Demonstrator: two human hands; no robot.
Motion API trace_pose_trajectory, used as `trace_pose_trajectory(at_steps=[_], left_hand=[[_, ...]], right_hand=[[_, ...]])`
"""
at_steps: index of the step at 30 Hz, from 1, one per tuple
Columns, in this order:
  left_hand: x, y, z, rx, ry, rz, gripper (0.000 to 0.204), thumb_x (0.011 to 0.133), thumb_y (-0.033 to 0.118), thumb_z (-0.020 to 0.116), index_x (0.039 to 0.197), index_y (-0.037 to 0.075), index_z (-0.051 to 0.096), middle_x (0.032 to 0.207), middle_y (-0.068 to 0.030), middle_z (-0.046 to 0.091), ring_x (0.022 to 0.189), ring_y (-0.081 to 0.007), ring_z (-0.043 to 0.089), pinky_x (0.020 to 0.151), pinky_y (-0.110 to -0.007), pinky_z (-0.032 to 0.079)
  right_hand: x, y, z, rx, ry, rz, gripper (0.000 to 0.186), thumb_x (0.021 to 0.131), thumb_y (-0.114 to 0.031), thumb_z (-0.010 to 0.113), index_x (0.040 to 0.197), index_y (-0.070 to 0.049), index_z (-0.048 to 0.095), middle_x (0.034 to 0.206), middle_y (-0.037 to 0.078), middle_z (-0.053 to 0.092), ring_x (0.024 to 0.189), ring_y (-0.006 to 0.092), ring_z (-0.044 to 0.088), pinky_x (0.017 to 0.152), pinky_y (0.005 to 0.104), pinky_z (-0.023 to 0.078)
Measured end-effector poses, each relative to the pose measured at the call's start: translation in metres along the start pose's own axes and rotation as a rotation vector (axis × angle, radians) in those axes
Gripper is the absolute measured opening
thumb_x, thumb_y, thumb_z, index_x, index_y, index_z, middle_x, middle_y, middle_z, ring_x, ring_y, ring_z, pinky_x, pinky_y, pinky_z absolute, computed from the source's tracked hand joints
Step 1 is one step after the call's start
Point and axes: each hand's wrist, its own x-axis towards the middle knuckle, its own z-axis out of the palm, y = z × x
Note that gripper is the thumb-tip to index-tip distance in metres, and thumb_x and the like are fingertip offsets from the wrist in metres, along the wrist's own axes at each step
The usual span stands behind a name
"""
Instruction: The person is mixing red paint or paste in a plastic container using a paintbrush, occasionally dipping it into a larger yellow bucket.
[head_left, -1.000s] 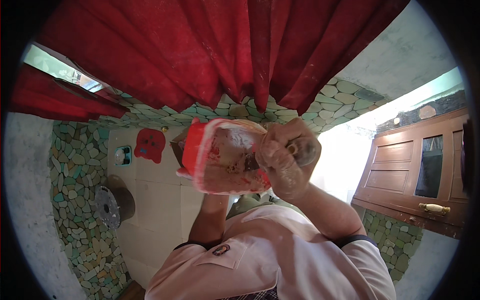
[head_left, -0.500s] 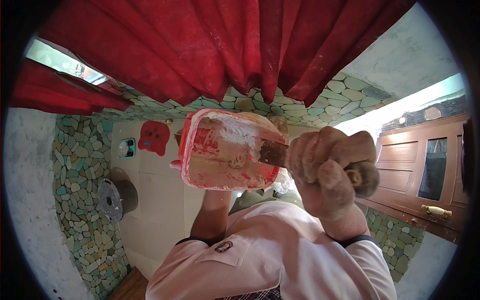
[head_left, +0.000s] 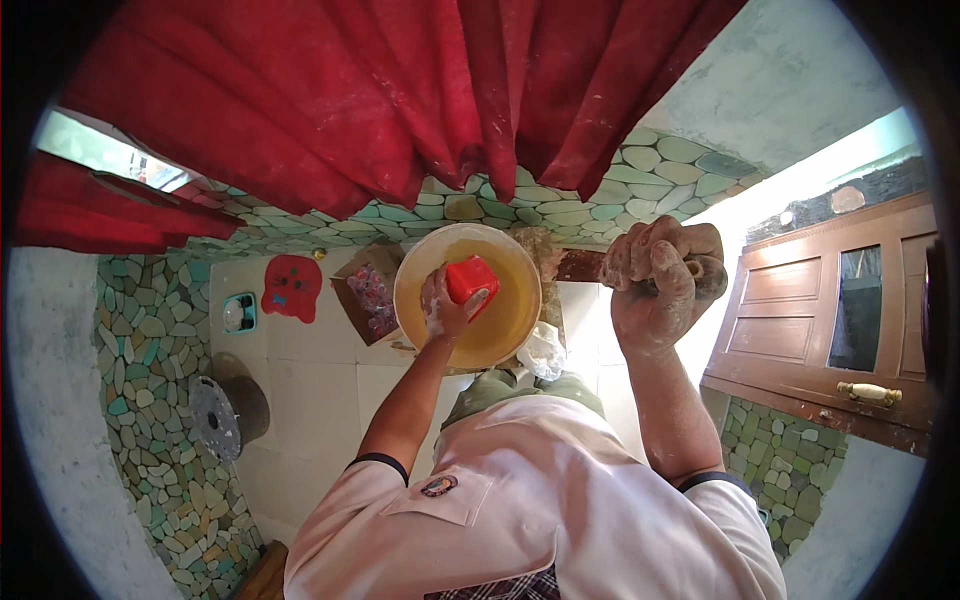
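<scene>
My left hand (head_left: 440, 305), coated with pale residue, grips a small red plastic tub (head_left: 470, 277) and reaches down with it over a wide round bucket (head_left: 408, 275). Yellowish liquid or a coating shows inside the bucket. What is in the tub cannot be seen from here. My right hand (head_left: 660, 275), dusty with the same pale stuff, is closed round the handle of a putty knife, raised to the right of the bucket. The flat brown blade (head_left: 580, 266) of that putty knife points left, toward the bucket's rim.
Red curtains (head_left: 400, 100) hang ahead, above a stone-patterned wall. Left of the bucket lie an open cardboard box (head_left: 350, 305) with small packets and a red animal-shaped mat (head_left: 291, 288). A dark round tub (head_left: 230, 415) stands farther left. White plastic (head_left: 542, 352) sits beside the bucket; a brown door (head_left: 815, 310) is at right.
The red tub has gone from close in front of me down to the bucket in my left hand. The putty knife has come out of the tub, still in my right hand.
</scene>
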Motion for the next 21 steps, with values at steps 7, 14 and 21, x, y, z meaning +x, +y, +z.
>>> trace_pose_trajectory(at_steps=[7, 14, 21], left_hand=[[0.009, -0.013, 0.005, -0.139, 0.124, -0.102, 0.088, 0.064, 0.046, 0.079, 0.132, 0.005, 0.042, 0.124, -0.0183, 0.048, 0.115, -0.0361, 0.047, 0.096, -0.045, 0.04], [0.017, -0.043, -0.013, -0.971, 0.156, -0.397, 0.07, 0.082, 0.047, 0.066, 0.134, 0.007, 0.04, 0.128, -0.015, 0.049, 0.114, -0.0316, 0.05, 0.097, -0.046, 0.041], [0.021, 0.014, -0.083, -2.067, -0.088, -0.182, 0.063, 0.088, 0.061, 0.041, 0.13, 0.015, 0.048, 0.128, -0.0073, 0.054, 0.118, -0.0296, 0.05, 0.098, -0.049, 0.042]], right_hand=[[-0.004, -0.002, -0.01, 0.098, 0.08, 0.121, 0.02, 0.083, -0.008, 0.062, 0.081, -0.005, 0.043, 0.067, 0.007, 0.048, 0.053, 0.015, 0.044, 0.048, 0.0282, 0.041], [-0.004, 0.01, -0.031, -0.356, 0.015, 0.144, 0.026, 0.085, -0.027, 0.056, 0.081, -0.002, 0.052, 0.078, 0.008, 0.053, 0.072, 0.0137, 0.047, 0.067, 0.0264, 0.038], [-0.001, -0.011, -0.04, -0.024, -0.13, 0.293, 0.034, 0.081, -0.033, 0.066, 0.078, -0.004, 0.048, 0.074, 0.009, 0.05, 0.073, 0.0221, 0.051, 0.071, 0.0349, 0.043]])
